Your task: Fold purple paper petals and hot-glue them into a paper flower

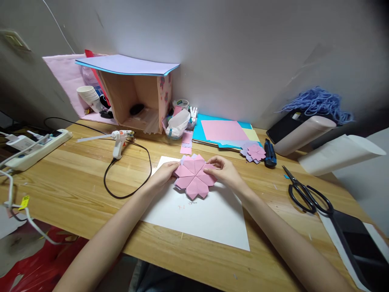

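Observation:
A pink folded paper flower (195, 178), with some lilac petals showing behind it, is held between my two hands above a white sheet of paper (197, 223). At its left edge, the fingers of my left hand (165, 172) are closed on the petals. My right hand (224, 170) pinches the right edge, with the thumb on top and the other fingers curled behind. Just beyond the flower lie small pink and lilac paper pieces (186, 142). A smaller pink and lilac paper flower (255, 153) rests to the right, away from both hands.
A white glue gun (119, 144) with a looping black cord stands at left, near a power strip (39, 150). Behind is an open box (136, 93). Black scissors (306, 194), a blue cutter (270, 154), paper rolls (304, 136) and coloured sheets (223, 129) lie at right.

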`<state>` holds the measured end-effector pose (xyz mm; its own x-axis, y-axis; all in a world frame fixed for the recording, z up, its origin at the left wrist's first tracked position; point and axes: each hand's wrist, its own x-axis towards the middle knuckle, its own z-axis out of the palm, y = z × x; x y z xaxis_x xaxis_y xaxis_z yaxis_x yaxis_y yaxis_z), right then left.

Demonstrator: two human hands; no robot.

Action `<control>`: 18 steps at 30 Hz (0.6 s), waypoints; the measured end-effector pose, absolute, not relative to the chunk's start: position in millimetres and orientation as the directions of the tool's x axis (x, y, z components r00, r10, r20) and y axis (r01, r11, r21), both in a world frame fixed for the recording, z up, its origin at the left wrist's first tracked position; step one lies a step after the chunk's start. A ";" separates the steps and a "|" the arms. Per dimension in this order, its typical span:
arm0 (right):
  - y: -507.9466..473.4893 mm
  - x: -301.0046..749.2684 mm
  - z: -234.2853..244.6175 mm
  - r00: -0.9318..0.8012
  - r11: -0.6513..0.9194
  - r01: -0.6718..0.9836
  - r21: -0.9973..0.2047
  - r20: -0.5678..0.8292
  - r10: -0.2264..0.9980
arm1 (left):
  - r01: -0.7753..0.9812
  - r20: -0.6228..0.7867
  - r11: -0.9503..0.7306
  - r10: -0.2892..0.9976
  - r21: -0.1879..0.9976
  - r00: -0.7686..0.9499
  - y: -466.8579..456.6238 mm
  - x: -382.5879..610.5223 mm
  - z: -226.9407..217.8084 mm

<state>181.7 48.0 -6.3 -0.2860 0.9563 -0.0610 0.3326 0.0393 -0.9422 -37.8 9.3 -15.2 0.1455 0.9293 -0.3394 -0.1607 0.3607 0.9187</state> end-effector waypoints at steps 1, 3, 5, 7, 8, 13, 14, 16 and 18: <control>47.7 181.5 -6.9 -0.284 0.046 0.338 -0.940 -0.056 0.957 | -0.165 -0.342 0.362 0.929 0.917 0.139 9.4 -37.1 -15.2; 47.1 180.9 -7.8 -0.276 0.049 0.345 -0.937 -0.052 0.960 | -0.166 -0.351 0.367 0.929 0.915 0.119 10.0 -35.8 -16.0; 46.9 180.2 -8.6 -0.264 0.040 0.350 -0.936 -0.057 0.963 | -0.161 -0.358 0.370 0.929 0.915 0.099 10.4 -34.5 -17.1; 46.7 179.6 -9.6 -0.258 0.039 0.356 -0.934 -0.058 0.964 | -0.139 -0.343 0.354 0.934 0.925 0.097 10.3 -33.1 -17.2; 46.5 179.2 -10.0 -0.255 0.042 0.359 -0.932 -0.055 0.965 | -0.110 -0.328 0.337 0.940 0.935 0.097 9.8 -32.5 -16.8; 43.8 177.5 -9.8 -0.247 0.046 0.344 -0.938 -0.044 0.968 | 0.111 -0.223 0.213 0.971 0.971 0.088 5.5 -30.0 -12.4; 43.1 177.0 -9.5 -0.246 0.050 0.341 -0.939 -0.038 0.969 | 0.116 -0.213 0.203 0.973 0.972 0.087 4.7 -29.7 -11.8; 42.0 176.2 -9.2 -0.242 0.067 0.343 -0.937 -0.020 0.970 | 0.099 -0.205 0.197 0.975 0.975 0.088 3.5 -29.2 -11.3; 41.6 175.5 -9.6 -0.238 0.084 0.347 -0.934 -0.001 0.971 | 0.092 -0.200 0.192 0.976 0.977 0.084 2.9 -29.1 -11.4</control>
